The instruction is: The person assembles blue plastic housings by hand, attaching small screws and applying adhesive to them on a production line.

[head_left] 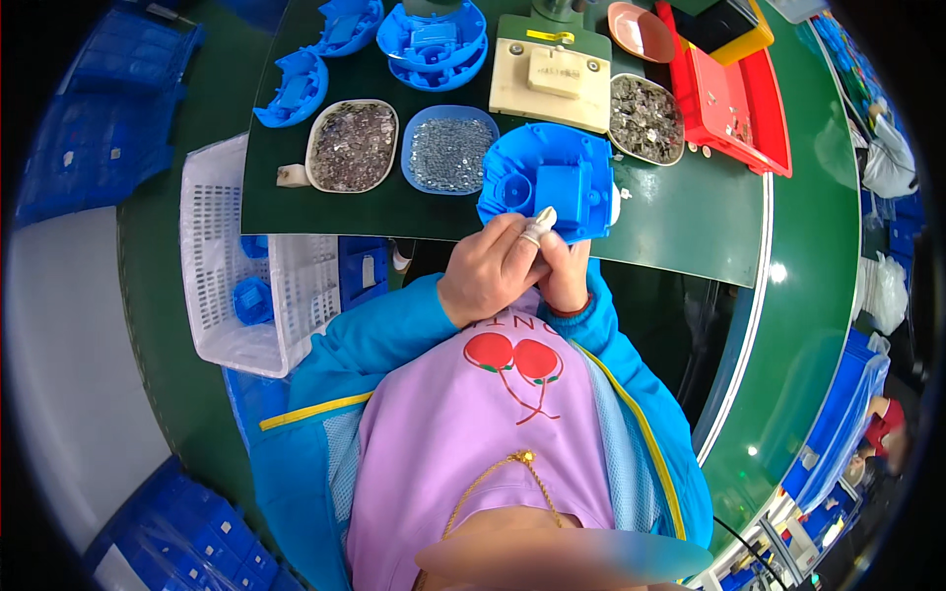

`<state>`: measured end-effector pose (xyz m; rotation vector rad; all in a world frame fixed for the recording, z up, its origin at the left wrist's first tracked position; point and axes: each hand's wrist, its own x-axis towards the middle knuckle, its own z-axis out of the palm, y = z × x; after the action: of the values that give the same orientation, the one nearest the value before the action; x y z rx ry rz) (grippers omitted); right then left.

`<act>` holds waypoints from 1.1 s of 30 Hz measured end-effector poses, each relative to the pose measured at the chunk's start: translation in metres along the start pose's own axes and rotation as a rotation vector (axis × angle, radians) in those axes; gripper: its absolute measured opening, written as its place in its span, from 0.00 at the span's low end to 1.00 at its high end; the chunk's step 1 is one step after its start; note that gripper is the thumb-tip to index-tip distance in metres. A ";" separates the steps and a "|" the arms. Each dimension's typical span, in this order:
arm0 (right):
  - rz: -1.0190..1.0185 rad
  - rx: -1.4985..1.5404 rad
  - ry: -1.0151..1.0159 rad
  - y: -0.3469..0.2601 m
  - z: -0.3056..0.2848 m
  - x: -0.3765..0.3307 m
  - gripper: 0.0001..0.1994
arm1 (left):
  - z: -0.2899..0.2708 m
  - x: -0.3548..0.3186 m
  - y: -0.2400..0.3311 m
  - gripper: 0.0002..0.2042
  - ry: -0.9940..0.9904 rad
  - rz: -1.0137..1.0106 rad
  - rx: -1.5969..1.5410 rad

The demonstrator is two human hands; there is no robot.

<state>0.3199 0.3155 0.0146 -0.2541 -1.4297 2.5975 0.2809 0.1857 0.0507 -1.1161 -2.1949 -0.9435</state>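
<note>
A blue plastic housing (562, 187), its hollow ribbed side up, sits over the near part of the green worktable, in front of the press fixture. My left hand (493, 264) is closed at its near edge, a white finger cot on one finger. Close against it, my right hand (567, 278) has its fingers bent together. The fingertips of both hands meet, and whatever small thing lies between them is hidden. Behind the housing are a blue tray of small silvery parts (450, 148) and a white tray of small metal pieces (352, 146).
Several blue housings (432, 39) stand at the back left. A press fixture with a cream block (552, 84) is behind my hands. Farther right are another tray of metal pieces (645, 118), a pink bowl (641, 32) and a red bin (729, 103). A white crate (222, 286) stands left of me.
</note>
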 end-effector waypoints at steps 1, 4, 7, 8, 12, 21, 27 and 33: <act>0.047 0.076 0.009 0.001 -0.007 0.004 0.29 | 0.000 0.003 -0.002 0.24 -0.018 0.012 -0.058; 0.039 0.200 -0.132 -0.003 -0.021 0.015 0.32 | -0.019 0.002 0.000 0.25 0.122 0.073 -0.127; 0.206 -0.076 -0.395 -0.035 -0.048 0.019 0.49 | -0.034 0.008 -0.009 0.28 0.226 -0.134 -0.101; 0.280 -0.103 -0.473 -0.048 -0.044 0.021 0.52 | -0.033 0.015 -0.015 0.31 0.143 -0.290 -0.183; 0.347 -0.153 -0.345 -0.035 -0.034 0.013 0.42 | -0.019 -0.002 -0.028 0.24 -0.213 -0.829 -0.800; 0.042 -0.318 -0.043 -0.019 -0.030 0.019 0.28 | -0.004 0.013 -0.127 0.08 0.026 -0.491 -0.062; 0.096 -0.265 0.034 -0.017 -0.040 0.013 0.31 | 0.025 0.012 -0.165 0.03 -0.154 -0.493 0.171; 0.254 0.200 0.215 -0.039 -0.028 0.015 0.29 | 0.027 0.013 -0.168 0.03 -0.193 -0.489 0.243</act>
<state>0.3143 0.3620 0.0322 -0.7043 -1.1210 2.7807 0.1303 0.1415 -0.0172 -0.5859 -2.7237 -0.7468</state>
